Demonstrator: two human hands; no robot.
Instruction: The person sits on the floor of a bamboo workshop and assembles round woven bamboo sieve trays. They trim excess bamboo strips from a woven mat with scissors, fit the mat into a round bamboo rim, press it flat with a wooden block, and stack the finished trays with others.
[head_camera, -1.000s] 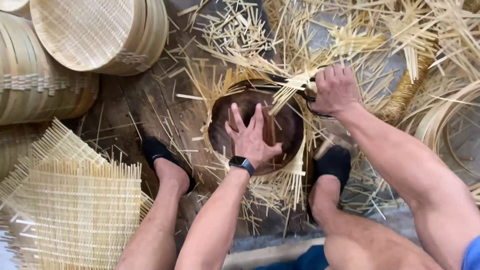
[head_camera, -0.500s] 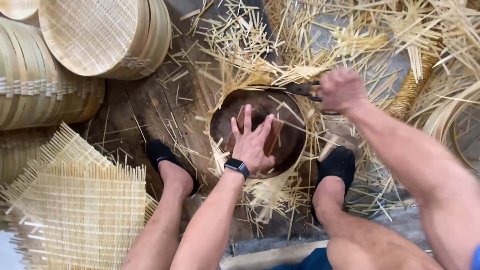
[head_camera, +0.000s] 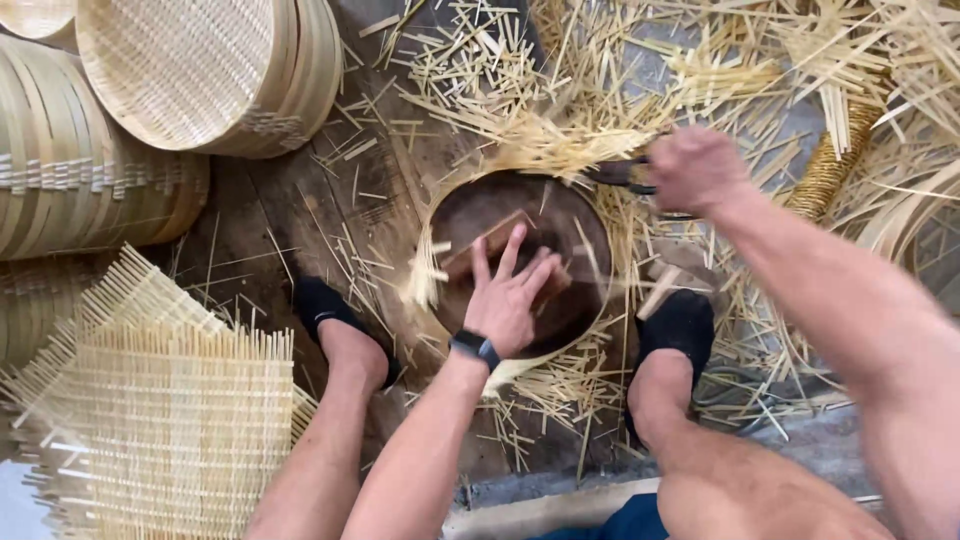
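My left hand (head_camera: 510, 300) lies flat with fingers spread, pressing down on a round dark form (head_camera: 520, 260) that sits on the floor between my two feet in black shoes (head_camera: 330, 315). A fringe of pale bamboo strips (head_camera: 560, 150) sticks out around the form's rim, thickest along its far edge and at its left side. My right hand (head_camera: 695, 170) is closed into a fist around a dark-handled tool (head_camera: 620, 175) at the form's far right edge, right against the fringe; the blade end is blurred, so I cannot tell what kind of tool it is. Cut bamboo offcuts (head_camera: 480, 70) litter the floor beyond and beside the form. To my left lies a flat woven mat (head_camera: 180, 420) with loose ends, well apart from the form. Finished round woven trays (head_camera: 200, 70) stand stacked at the far left. A black watch (head_camera: 475, 348) sits on my left wrist.
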